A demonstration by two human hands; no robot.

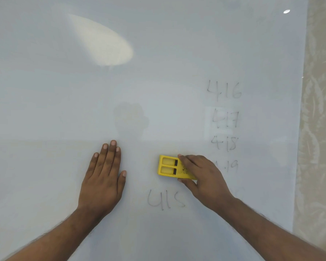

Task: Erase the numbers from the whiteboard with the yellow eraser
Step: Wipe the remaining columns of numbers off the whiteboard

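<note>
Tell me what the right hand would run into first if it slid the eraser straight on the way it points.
Going left, the right hand and eraser would likely meet the left hand, flat on the whiteboard. Only bare board lies between.

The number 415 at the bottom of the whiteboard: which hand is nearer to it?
Right. The right hand, holding the yellow eraser, is just above and to the right of 415. The left hand lies flat on the whiteboard, farther to its left.
</note>
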